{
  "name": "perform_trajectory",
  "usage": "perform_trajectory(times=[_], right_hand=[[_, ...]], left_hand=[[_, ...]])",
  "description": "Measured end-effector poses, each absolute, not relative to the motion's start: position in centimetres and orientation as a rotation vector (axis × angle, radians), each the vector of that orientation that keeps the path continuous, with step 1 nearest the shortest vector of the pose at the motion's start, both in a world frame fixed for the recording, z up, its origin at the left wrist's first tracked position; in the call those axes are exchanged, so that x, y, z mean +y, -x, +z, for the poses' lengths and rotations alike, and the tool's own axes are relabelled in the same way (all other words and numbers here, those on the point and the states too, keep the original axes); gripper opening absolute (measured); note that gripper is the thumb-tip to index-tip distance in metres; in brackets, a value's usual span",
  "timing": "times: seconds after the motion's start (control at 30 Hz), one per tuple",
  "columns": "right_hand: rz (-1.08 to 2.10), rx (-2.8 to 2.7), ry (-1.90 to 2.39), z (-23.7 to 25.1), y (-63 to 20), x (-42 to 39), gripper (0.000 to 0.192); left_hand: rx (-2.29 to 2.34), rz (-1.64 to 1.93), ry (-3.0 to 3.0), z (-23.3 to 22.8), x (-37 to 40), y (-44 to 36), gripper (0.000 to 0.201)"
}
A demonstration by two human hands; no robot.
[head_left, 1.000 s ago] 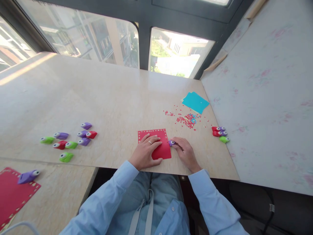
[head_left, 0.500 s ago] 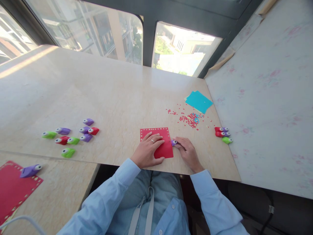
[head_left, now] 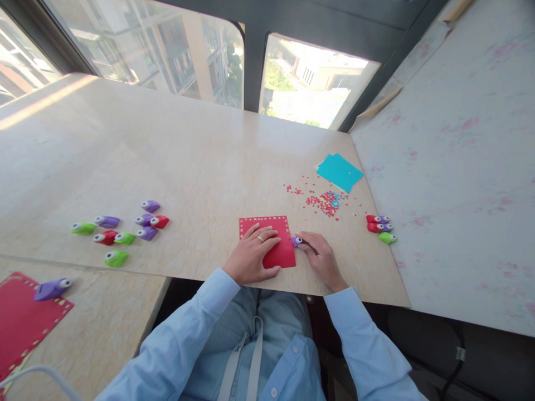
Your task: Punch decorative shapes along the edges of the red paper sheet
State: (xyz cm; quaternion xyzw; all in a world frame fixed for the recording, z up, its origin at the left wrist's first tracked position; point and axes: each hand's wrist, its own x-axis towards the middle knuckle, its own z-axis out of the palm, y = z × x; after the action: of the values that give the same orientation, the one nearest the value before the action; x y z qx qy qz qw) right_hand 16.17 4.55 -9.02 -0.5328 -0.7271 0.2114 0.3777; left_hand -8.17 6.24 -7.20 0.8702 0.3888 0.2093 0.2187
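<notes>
A red paper sheet (head_left: 279,252) with small holes punched along its top and right edges lies near the front edge of the marble table (head_left: 188,161). My left hand (head_left: 252,255) rests flat on the sheet, pinning it down. A small purple craft punch (head_left: 296,241) sits against the sheet's right edge, and my right hand (head_left: 321,258) is closed around it.
Several purple, red and green punches (head_left: 125,227) are scattered at the left, three more punches (head_left: 380,228) at the right. Red confetti (head_left: 321,202) and teal paper (head_left: 339,172) lie far right. On a lower table, another red sheet (head_left: 20,320) carries a purple punch (head_left: 52,288).
The purple punch in my right hand has slid a little farther up the red sheet's right edge. My left hand has stayed on the sheet; the camera has shifted slightly.
</notes>
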Motion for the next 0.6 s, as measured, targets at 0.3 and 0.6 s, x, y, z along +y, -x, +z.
perform_trajectory(times=[0.3,0.6], right_hand=[[0.586,-1.911,1.316,-8.84,-16.25,4.49,0.027],[0.602,-1.942,1.342,-8.31,-16.18,4.31,0.029]], left_hand=[[1.077,0.587,-2.422,-7.22,6.24,8.14,0.06],[1.073,0.581,-2.412,-7.07,6.22,8.11,0.058]])
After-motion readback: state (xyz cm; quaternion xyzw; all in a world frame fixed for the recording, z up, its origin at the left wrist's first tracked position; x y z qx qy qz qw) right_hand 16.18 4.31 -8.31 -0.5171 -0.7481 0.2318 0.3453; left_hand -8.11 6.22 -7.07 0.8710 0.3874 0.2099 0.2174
